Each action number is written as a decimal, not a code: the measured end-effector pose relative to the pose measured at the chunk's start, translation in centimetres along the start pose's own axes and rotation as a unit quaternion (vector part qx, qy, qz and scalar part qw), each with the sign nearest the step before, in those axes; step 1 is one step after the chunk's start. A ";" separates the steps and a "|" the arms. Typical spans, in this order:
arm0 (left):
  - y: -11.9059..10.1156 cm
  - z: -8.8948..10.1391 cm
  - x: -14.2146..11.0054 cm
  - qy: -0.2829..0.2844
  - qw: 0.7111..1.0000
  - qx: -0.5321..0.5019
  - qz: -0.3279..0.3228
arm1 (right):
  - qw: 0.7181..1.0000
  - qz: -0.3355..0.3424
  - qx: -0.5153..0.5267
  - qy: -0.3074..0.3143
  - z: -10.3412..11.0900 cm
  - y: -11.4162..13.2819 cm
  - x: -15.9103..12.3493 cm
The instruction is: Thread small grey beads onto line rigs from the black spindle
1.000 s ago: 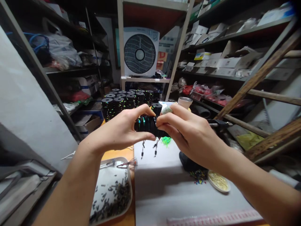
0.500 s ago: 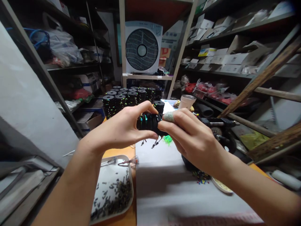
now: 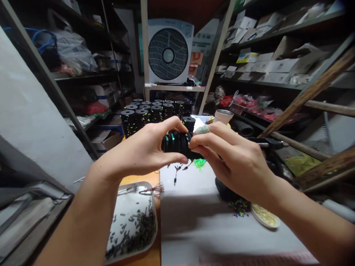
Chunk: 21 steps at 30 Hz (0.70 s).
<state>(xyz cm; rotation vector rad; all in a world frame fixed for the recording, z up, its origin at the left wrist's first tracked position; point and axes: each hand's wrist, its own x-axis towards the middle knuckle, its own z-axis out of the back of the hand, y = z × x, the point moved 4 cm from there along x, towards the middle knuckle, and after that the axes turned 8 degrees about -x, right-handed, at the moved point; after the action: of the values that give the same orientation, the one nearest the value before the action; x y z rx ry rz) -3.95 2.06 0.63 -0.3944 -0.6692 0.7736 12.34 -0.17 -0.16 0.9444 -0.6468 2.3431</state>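
Note:
Above the table's white covering, my left hand (image 3: 144, 146) is wrapped round a black ribbed spool (image 3: 180, 143) lying sideways, its thumb below and fingers above. Shiny green bands circle the spool's left part, and short dark lines with small black beads (image 3: 175, 180) dangle under it. At the spool's right end is my right hand (image 3: 227, 151), thumb and index finger pinched together against the ribs. A pale greenish wrap (image 3: 202, 129) covers one of its fingers. What the pinch holds is too small to make out.
Many similar black spools (image 3: 142, 112) stand upright behind my hands. A white tray (image 3: 155, 218) of small dark pieces lies at left. A white cup (image 3: 223, 117), a green tuft (image 3: 199, 163) and a dish of pale bits (image 3: 265, 216) surround the right hand. Shelves flank a box fan (image 3: 168, 55).
My right hand's fingertips have shifted slightly right along the spool, and its grip has changed to a narrower pinch. The beaded lines hang lower and further left. My left hand keeps its hold.

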 end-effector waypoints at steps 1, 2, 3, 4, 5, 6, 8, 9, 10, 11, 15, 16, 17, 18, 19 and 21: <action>0.0 0.0 0.0 0.001 1.000 -0.001 0.000 | 1.000 0.006 -0.003 0.000 0.0 0.0 -0.1; 0.0 0.0 0.0 0.001 1.000 -0.001 0.001 | 1.000 0.012 -0.006 0.001 -0.1 0.0 -0.1; 0.0 0.0 0.0 0.000 1.000 -0.002 0.001 | 1.000 0.019 -0.007 0.003 -0.1 0.1 -0.1; 0.0 0.0 0.0 0.000 1.000 -0.005 0.000 | 1.000 0.023 -0.007 0.005 -0.1 0.1 -0.1; 0.0 0.0 0.0 0.000 1.000 -0.007 0.000 | 1.000 0.022 -0.004 0.007 -0.1 0.0 -0.1; 0.0 0.0 0.0 0.000 1.000 -0.009 -0.001 | 1.000 0.018 0.000 0.006 0.0 0.0 -0.1; -0.1 0.0 0.0 0.002 1.000 -0.012 -0.003 | 1.000 0.012 0.006 0.004 0.1 -0.1 0.1; -0.1 0.0 0.0 0.001 1.000 -0.012 -0.004 | 1.000 0.011 0.006 0.003 0.1 -0.1 0.1; -0.2 0.0 0.0 0.000 1.000 -0.011 -0.004 | 1.000 0.013 0.003 0.004 0.2 0.0 0.2; -0.2 0.0 0.0 -0.001 1.000 -0.011 -0.004 | 1.000 0.017 0.000 0.006 0.2 0.0 0.2; -0.1 0.0 0.1 0.000 1.000 -0.010 -0.005 | 0.999 0.031 -0.006 0.012 0.1 0.1 0.2; 0.0 0.0 0.1 -0.001 1.000 -0.008 -0.005 | 0.999 0.033 -0.005 0.013 0.1 0.1 0.1; 0.0 0.0 0.1 -0.001 1.000 -0.007 -0.006 | 0.999 0.037 -0.005 0.014 0.0 0.1 0.1; 0.1 0.0 0.1 0.000 1.000 -0.006 -0.007 | 0.999 0.042 -0.008 0.013 0.0 0.1 0.0; 0.1 0.0 0.1 0.002 1.000 -0.005 -0.008 | 0.999 0.051 -0.012 0.009 0.0 0.1 0.0; 0.0 0.0 0.1 0.003 1.000 -0.003 -0.012 | 0.997 0.072 -0.028 -0.003 0.0 0.3 -0.1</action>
<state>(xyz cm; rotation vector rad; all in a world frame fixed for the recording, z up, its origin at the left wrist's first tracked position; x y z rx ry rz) -3.93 2.13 0.62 -0.3942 -0.6706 0.7479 12.26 -0.40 -0.34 0.9079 -0.8022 2.4346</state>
